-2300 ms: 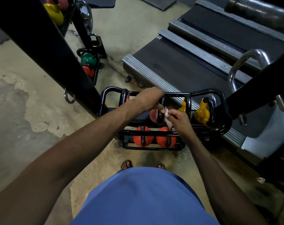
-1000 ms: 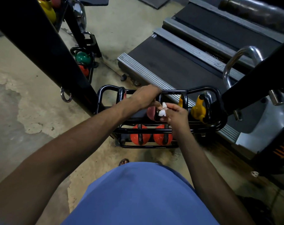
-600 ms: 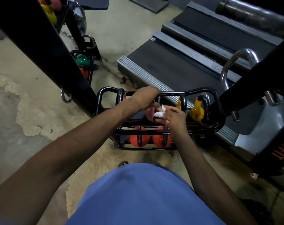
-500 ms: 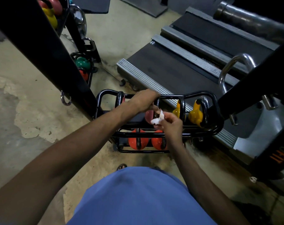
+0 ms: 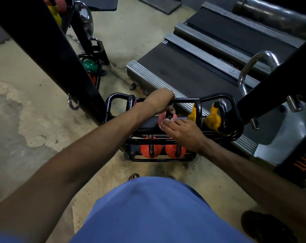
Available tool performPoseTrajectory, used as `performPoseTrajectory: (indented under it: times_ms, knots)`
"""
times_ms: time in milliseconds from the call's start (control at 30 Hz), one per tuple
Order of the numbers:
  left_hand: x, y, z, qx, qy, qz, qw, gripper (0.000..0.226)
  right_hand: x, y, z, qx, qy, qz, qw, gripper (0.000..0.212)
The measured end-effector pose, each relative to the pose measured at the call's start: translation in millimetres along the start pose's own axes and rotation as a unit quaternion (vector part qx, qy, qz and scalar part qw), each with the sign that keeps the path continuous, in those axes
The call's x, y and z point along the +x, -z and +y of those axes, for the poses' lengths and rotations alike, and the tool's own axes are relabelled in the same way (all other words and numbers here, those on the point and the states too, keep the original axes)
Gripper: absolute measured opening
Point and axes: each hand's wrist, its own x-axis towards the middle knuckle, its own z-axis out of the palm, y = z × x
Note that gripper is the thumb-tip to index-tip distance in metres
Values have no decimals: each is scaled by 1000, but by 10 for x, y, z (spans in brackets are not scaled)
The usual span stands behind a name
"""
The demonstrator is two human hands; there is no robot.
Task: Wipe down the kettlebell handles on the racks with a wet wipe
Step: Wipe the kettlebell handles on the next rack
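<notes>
wiping the pink kettlebell [image 5: 160,120] on the rack [image 5: 217,98]
left hand [image 5: 160,100] curls round its handle [image 5: 168,114]; right hand [image 5: 183,133] presses the wet wipe [image 5: 166,121] there, fingers [image 5: 172,124] near-straight; yellow kettlebells [image 5: 212,118] probably next.

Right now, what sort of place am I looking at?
Most likely a gym: a black rack of yellow kettlebells and orange kettlebells, a treadmill deck behind it, and a green kettlebell in another rack.
</notes>
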Motion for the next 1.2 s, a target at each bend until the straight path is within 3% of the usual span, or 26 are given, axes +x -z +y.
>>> performPoseTrajectory:
  times_ms: [100, 233, 333, 400, 500, 633, 733, 800, 900, 1033, 1200]
  knots:
    - [25, -12, 7, -1, -6, 5, 1000, 35, 295, 118, -77, -38, -26, -115, 992, 29]
    - [37, -31, 43, 8, -20, 14, 1000, 35, 761, 145, -255, -88, -110, -312, 939, 20]
    - [32, -60, 61, 6, -28, 27, 999, 33, 932, 87, -329, -128, -109, -391, 905, 19]
    - [16, -61, 43, 5, -34, 32, 999, 26, 974, 78, -288, -133, -70, -408, 901, 17]
    - [21, -68, -37, 8, -35, 35, 999, 18, 876, 175, -108, -78, -36, -343, 936, 20]
    - [4, -80, -81, -16, -32, 23, 999, 20, 431, 290, 87, 29, -3, -174, 984, 31]
    - [-69, -128, -129, -67, -38, 23, 997, 39, 106, 168, 86, 116, -113, -36, 986, 33]
    - [-255, -166, -142, -40, -67, 47, 996, 52, -45, 96, -24, 226, -287, 70, 928, 22]
    - [-680, -378, -152, -76, -79, 99, 989, 51, -35, 52, -117, 402, -529, 139, 734, 20]
    - [-1034, -703, -102, -47, -106, 108, 987, 52, 184, -44, -179, 501, -604, 95, 613, 23]
    - [-1099, -790, -36, -3, -68, 137, 988, 54, 399, 21, 145, 707, -625, 11, 332, 28]
